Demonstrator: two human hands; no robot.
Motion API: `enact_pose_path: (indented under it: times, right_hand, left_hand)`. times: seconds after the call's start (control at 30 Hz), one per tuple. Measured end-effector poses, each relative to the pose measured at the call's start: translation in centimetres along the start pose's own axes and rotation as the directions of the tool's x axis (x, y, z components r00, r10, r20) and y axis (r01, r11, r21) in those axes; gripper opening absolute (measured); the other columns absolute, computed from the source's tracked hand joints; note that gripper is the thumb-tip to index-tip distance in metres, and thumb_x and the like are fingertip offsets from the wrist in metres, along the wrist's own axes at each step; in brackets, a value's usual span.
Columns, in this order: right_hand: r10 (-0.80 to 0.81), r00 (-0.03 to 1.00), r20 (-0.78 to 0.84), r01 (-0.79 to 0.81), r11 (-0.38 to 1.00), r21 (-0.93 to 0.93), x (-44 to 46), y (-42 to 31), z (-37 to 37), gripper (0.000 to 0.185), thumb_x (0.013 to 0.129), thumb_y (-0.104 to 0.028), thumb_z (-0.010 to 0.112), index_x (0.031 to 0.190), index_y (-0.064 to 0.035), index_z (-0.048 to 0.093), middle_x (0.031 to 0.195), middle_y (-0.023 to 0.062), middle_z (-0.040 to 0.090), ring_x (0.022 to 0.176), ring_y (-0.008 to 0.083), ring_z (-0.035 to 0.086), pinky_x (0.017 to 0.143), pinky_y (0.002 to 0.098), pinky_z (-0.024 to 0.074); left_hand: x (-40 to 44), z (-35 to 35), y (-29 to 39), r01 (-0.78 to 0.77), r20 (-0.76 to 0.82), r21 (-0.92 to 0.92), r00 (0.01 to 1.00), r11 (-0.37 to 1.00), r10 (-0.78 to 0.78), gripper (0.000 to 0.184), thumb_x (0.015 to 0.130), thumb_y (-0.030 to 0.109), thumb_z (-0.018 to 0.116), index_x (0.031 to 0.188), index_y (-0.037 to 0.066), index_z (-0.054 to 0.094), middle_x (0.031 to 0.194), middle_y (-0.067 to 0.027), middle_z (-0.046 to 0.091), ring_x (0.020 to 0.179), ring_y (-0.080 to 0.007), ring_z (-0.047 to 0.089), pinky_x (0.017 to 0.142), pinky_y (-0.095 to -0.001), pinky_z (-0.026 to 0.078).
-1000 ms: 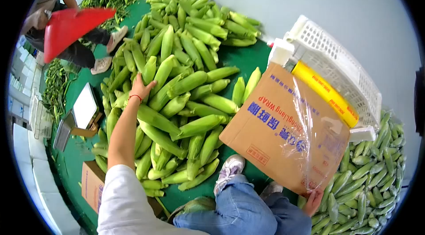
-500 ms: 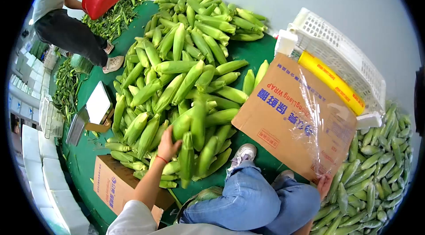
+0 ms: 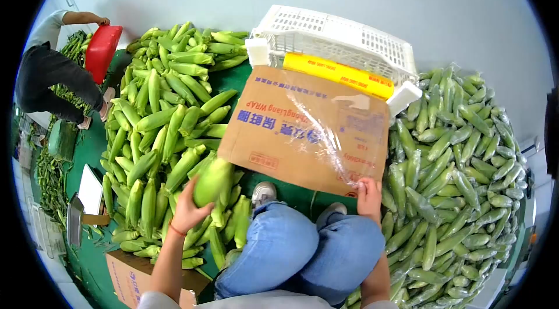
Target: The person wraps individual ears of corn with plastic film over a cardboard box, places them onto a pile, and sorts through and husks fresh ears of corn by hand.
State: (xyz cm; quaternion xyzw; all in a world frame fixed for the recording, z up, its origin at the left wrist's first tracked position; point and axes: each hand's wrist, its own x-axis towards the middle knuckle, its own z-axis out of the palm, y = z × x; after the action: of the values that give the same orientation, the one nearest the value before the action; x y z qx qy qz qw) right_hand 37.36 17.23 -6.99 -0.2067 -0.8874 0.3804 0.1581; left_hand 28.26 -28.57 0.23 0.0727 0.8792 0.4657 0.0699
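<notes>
My left hand [image 3: 189, 207] is closed around a green ear of corn [image 3: 213, 184], slightly blurred, at the right edge of the heap of unwrapped corn [image 3: 160, 134]. Beside my right knee, my right hand [image 3: 369, 197] has its fingers pinched at the near corner of a cardboard sheet [image 3: 256, 134]. A narrow strip of clear cling film [image 3: 326, 152] runs across the cardboard to those fingers. At the far edge of the cardboard lies the yellow film roll [image 3: 338, 74], between white end blocks.
A white plastic crate [image 3: 343, 32] stands behind the roll. Film-wrapped corn [image 3: 454, 192] is piled to the right. At the left are a cardboard box [image 3: 125, 277], a scale [image 3: 90, 192] and another person [image 3: 52, 76] with a red basin [image 3: 103, 53].
My view has turned right, showing more of the wrapped corn. My left hand has lifted an ear of corn off the heap toward the cardboard. My right hand stays at the cardboard's near corner.
</notes>
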Motion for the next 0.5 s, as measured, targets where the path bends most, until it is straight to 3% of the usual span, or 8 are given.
enact_pose_path:
  times: [0.03,0.1,0.17,0.23,0.33,0.43,0.47,0.5]
  right_hand:
    - [-0.015,1.000,0.026,0.014,1.000,0.013,0.2,-0.2,-0.3,0.012,0.096,-0.014,0.052,0.098,-0.0047,0.060,0.087,0.0109,0.066,0.091,0.0304,0.055,0.080,0.0402,0.0443]
    - [0.001,0.997,0.073,-0.008,0.995,0.098,0.5,-0.4,-0.8,0.013,0.096,-0.013,0.052,0.098,-0.0040,0.059,0.086,0.0114,0.066,0.087,0.0294,0.058,0.078,0.0392,0.0457]
    - [-0.066,0.994,0.084,0.056,0.992,0.113,0.8,0.2,-1.2,0.013,0.096,-0.014,0.051,0.099,-0.0034,0.059,0.085,0.0120,0.065,0.083,0.0289,0.061,0.077,0.0385,0.0471]
    - [0.035,0.990,0.137,-0.062,0.978,0.197,0.8,1.2,-1.0,0.014,0.096,-0.016,0.053,0.099,-0.0035,0.059,0.085,0.0107,0.069,0.082,0.0262,0.066,0.075,0.0378,0.0491]
    - [0.019,0.986,0.168,-0.047,0.985,0.164,1.4,0.8,-1.7,0.015,0.096,-0.020,0.052,0.103,-0.0078,0.059,0.085,0.0093,0.070,0.080,0.0279,0.068,0.071,0.0370,0.0508]
    - [0.029,0.984,0.175,-0.032,0.999,0.015,2.4,-0.6,-2.4,0.017,0.097,-0.023,0.050,0.104,-0.0104,0.059,0.084,0.0091,0.070,0.081,0.0292,0.068,0.070,0.0380,0.0513]
    - [0.018,0.982,0.188,-0.026,0.999,0.036,2.7,-0.4,-2.8,0.017,0.097,-0.022,0.050,0.104,-0.0103,0.059,0.084,0.0091,0.070,0.081,0.0293,0.068,0.070,0.0380,0.0512]
    - [0.005,0.980,0.201,-0.019,0.998,0.064,3.0,-0.1,-2.7,0.017,0.097,-0.022,0.050,0.104,-0.0103,0.059,0.084,0.0091,0.070,0.081,0.0294,0.068,0.070,0.0381,0.0510]
  left_hand:
    - [2.0,1.4,2.2,-0.060,0.148,0.123,0.988,0.991,0.042,0.073,0.063,0.024,0.079,0.126,-0.003,0.053,0.116,-0.0206,0.062,0.112,-0.0301,0.058,0.098,-0.0378,0.045]
    - [6.6,5.0,7.4,-0.406,0.340,0.178,0.880,0.896,0.332,0.065,0.065,0.028,0.078,0.121,0.001,0.058,0.112,-0.0192,0.063,0.104,-0.0360,0.058,0.096,-0.0415,0.045]
    - [11.4,9.4,9.8,-0.781,0.451,0.239,0.616,0.577,0.646,0.074,0.064,0.040,0.078,0.122,0.000,0.055,0.122,-0.0204,0.058,0.120,-0.0355,0.051,0.103,-0.0424,0.039]
    - [15.7,13.8,9.8,-0.913,0.541,0.311,0.398,0.263,0.741,0.072,0.065,0.045,0.075,0.117,0.001,0.055,0.117,-0.0224,0.059,0.113,-0.0378,0.055,0.098,-0.0443,0.043]
    - [18.9,16.2,11.5,-0.746,0.705,0.253,0.578,0.615,0.411,0.067,0.066,0.046,0.074,0.115,0.003,0.054,0.108,-0.0224,0.062,0.100,-0.0387,0.060,0.087,-0.0458,0.049]
    - [19.4,17.2,12.0,-0.805,0.643,0.310,0.569,0.505,0.513,0.066,0.067,0.044,0.073,0.117,0.005,0.054,0.098,-0.0217,0.063,0.086,-0.0400,0.063,0.076,-0.0476,0.052]
    - [19.8,17.3,11.3,-0.860,0.613,0.271,0.500,0.432,0.611,0.066,0.068,0.043,0.073,0.119,0.007,0.053,0.096,-0.0219,0.064,0.084,-0.0397,0.063,0.073,-0.0473,0.052]
    - [19.1,16.4,12.2,-0.815,0.659,0.254,0.540,0.521,0.524,0.067,0.068,0.043,0.073,0.120,0.007,0.052,0.095,-0.0223,0.064,0.083,-0.0402,0.063,0.072,-0.0474,0.053]
